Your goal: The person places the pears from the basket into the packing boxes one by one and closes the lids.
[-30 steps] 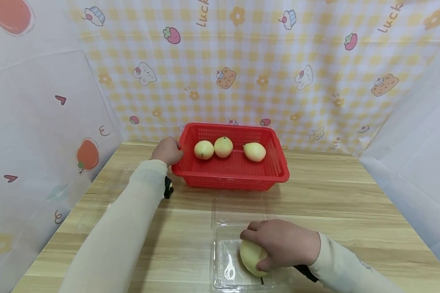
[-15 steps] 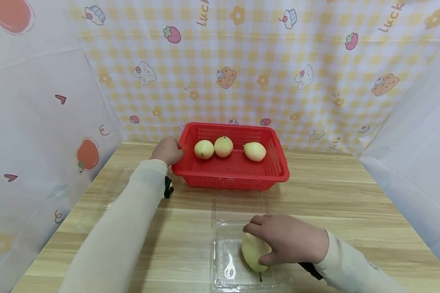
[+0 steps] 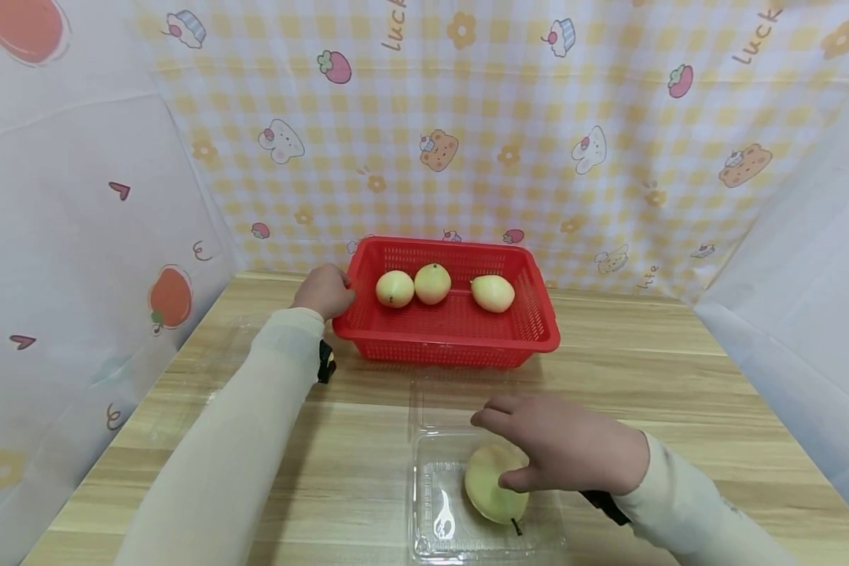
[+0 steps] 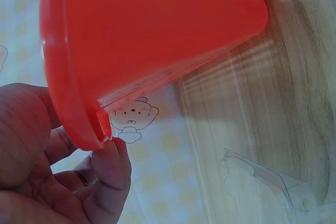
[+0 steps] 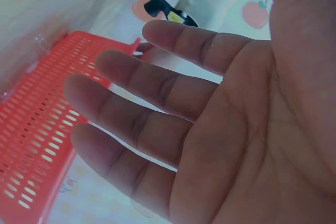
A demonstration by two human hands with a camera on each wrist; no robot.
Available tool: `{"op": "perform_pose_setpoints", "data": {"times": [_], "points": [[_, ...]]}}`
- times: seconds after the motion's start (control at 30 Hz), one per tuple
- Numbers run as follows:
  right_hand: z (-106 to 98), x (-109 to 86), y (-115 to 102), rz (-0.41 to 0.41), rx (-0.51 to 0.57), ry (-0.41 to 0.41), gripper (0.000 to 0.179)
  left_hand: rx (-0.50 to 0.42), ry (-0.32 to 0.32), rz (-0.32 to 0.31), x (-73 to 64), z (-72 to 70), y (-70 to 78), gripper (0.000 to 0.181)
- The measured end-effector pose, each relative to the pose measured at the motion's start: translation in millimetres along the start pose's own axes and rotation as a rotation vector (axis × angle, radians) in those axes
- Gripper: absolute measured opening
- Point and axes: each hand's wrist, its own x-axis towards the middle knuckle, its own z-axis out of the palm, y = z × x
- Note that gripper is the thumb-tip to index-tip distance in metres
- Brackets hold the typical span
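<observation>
My left hand [image 3: 323, 292] grips the left rim of a red plastic basket [image 3: 446, 341]. In the left wrist view, the fingers [image 4: 111, 174] curl round the basket's rim [image 4: 65, 93]. Inside the basket lie three pale yellow pears [image 3: 492, 293]. Near me a clear plastic box [image 3: 435, 479] lies unfolded, its lid towards the basket, with one pear [image 3: 488, 503] in it, stem pointing at me. My right hand [image 3: 569, 444] hovers over that box with fingers spread, hiding part of the pear's right side. The right wrist view shows the palm [image 5: 226, 135] holding nothing.
More clear plastic packaging [image 3: 205, 369] lies on the wooden table [image 3: 630, 377] left of my left arm; it also shows in the left wrist view as a clear plastic edge [image 4: 278, 182]. Printed cloth [image 3: 509, 157] hangs behind the table, with more cloth at both sides.
My right hand has let go of the pear and lifted away up and to the right, its fingers opening out. The pear has settled in the clear box. The left hand has stayed put.
</observation>
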Motion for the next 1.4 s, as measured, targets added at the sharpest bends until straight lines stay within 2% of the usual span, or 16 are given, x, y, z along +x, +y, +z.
{"op": "perform_pose_setpoints", "data": {"times": [0.47, 0.6, 0.73, 0.87, 1.23, 1.4], "points": [[-20, 4.6, 10, -0.04, -0.012, 0.101, 0.057, 0.001, -0.011, -0.01, 3.3, 0.9, -1.3, 0.017], [-24, 8.7, 16, -0.037, -0.019, 0.124, 0.056, 0.027, 0.002, 0.008, 3.9, 0.8, -1.5, 0.018], [-28, 12.3, 23, -0.003, 0.022, 0.121, 0.056, 0.056, 0.012, 0.027, 4.3, 0.5, -1.4, 0.019], [-30, 15.5, 32, 0.045, 0.079, 0.112, 0.048, 0.05, 0.009, 0.02, 4.2, 0.3, -1.6, 0.017], [-38, 30.2, 63, 0.116, 0.241, 0.14, 0.044, 0.028, 0.002, 0.017, 3.5, 0.0, -1.9, 0.017], [-45, 37.6, 75, 0.157, 0.253, 0.123, 0.05, 0.032, 0.005, 0.019, 4.1, 0.0, -1.8, 0.019]]}}
